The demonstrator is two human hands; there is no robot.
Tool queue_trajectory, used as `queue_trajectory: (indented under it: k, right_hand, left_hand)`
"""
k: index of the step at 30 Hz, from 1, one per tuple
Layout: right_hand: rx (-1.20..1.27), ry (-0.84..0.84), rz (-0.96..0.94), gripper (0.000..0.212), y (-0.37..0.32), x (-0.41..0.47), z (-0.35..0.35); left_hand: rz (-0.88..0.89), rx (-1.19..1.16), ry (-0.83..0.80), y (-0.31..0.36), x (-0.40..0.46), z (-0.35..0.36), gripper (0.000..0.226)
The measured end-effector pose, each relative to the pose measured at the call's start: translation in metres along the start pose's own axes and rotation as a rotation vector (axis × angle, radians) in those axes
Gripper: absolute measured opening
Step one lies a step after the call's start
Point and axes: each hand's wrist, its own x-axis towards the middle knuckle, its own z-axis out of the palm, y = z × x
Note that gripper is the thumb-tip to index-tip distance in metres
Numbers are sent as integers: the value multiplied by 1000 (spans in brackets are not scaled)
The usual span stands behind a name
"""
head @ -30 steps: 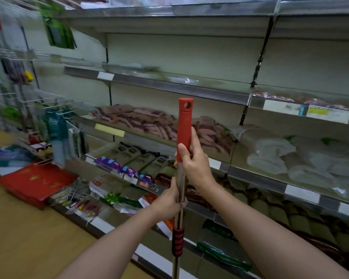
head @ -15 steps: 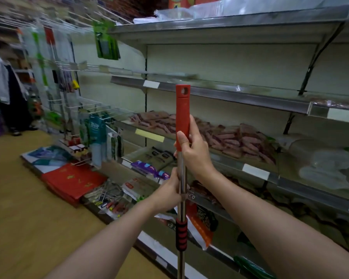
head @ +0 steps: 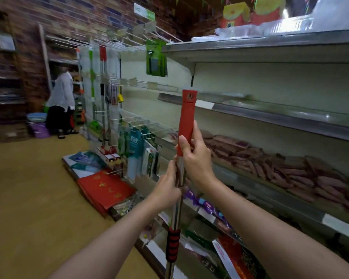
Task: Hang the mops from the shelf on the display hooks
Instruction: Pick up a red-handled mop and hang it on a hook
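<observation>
Turning left, I see hooks (head: 129,40) up-left of both hands (head: 196,160) gripping my upright mop (head: 186,119).

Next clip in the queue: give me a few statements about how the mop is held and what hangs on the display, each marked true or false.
1. Both hands grip the mop pole. True.
2. The right hand sits below the left hand. False: it is higher, at the base of the red handle.
3. The pole is upright. True.
4. The handle's hole is on a display hook. False: the mop is held away from the hooks.
5. Mops hang on the display at left. True.
</observation>
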Motion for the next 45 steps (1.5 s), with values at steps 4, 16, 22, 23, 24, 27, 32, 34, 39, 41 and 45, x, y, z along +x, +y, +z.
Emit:
queue_trajectory:
  k: [4,16,22,23,24,27,32,34,39,41,45]
  right_hand:
    - [90,-32,2,59,14,48,50]
    - [270,-92,-102,55,44,222,237]
    - [272,-167,-115,56,65,283,338]
    - [268,-180,-119,57,69,293,356]
    - [264,-192,-122,57,73,303,376]
    - [251,-188,-133,57,84,333,439]
    - [215,-180,-145,58,92,404,552]
    - [195,-149,-165,57,91,437,592]
    - [193,-109,-158,57,94,509,676]
    - [194,-88,-154,56,100,530,708]
    - [204,-85,-152,57,120,566,772]
  left_hand:
    - [-2,-7,27,-29,41,-49,81]
    - [-71,194,166,-128,170,-217,51]
    - [-103,187,224,-197,218,-296,51]
    - [-102,177,229,-209,226,-310,53]
    - [-102,166,230,-222,234,-324,56]
    - [-93,148,231,-265,260,-374,62]
    - [-53,47,244,-336,313,-475,65]
    - [-47,-16,229,-356,339,-517,68]
    - [-36,23,223,-403,404,-602,71]
    - [-38,26,218,-424,424,-628,72]
    - [-37,47,219,-471,461,-678,72]
